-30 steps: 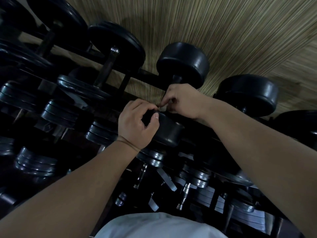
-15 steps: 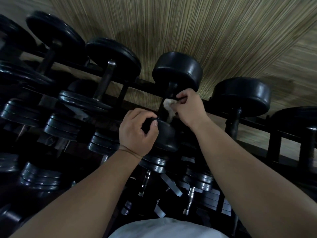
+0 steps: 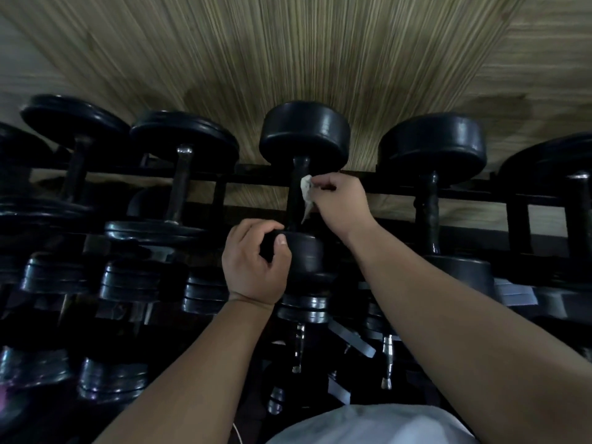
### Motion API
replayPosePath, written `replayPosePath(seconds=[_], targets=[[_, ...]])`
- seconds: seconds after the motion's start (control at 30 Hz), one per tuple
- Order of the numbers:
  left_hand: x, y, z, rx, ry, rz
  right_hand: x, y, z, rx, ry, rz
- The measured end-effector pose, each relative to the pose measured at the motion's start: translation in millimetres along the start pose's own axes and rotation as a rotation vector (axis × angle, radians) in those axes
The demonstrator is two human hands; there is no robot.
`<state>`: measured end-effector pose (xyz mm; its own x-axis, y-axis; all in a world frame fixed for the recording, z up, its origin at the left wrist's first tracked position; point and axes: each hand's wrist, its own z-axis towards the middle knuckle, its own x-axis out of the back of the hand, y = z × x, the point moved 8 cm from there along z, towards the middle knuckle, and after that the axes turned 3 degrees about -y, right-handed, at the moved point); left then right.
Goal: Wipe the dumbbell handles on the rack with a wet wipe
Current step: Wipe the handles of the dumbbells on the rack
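Right hand [image 3: 341, 203] pinched a white wet wipe [image 3: 306, 193] against the dumbbell handle [image 3: 296, 193]. Left hand [image 3: 254, 267] gripped that dumbbell's near head [image 3: 307, 257] on the rack [image 3: 400, 187].

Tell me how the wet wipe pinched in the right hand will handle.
Probably floppy: the wet wipe hangs crumpled and drooping from the right hand. Likely very light, since fingertips alone hold it. It should wrap the dumbbell handle easily.

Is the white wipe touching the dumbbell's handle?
Touching. The head view shows the wet wipe, pinched by the right hand, lying against the right side of the dumbbell handle, no gap.
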<state>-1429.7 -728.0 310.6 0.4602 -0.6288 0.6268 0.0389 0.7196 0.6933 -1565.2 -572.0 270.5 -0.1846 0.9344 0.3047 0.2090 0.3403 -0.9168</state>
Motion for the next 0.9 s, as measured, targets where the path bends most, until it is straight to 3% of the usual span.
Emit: replayPosePath(seconds=[0.17, 0.4, 0.7, 0.9], targets=[[-1, -1, 0, 0.012, -0.017, -0.012, 2, -4, -2, 0.111, -0.08, -0.126], [-1, 1, 1, -0.01, -0.015, -0.005, 9, -22, 12, 0.083, 0.12, -0.008], [0, 1, 0, -0.033, -0.002, -0.004, -1, -15, 2, 0.077, -0.065, -0.146], [-1, 1, 0, -0.024, 0.01, 0.014, -8, -46, 14, 0.186, -0.04, -0.187]])
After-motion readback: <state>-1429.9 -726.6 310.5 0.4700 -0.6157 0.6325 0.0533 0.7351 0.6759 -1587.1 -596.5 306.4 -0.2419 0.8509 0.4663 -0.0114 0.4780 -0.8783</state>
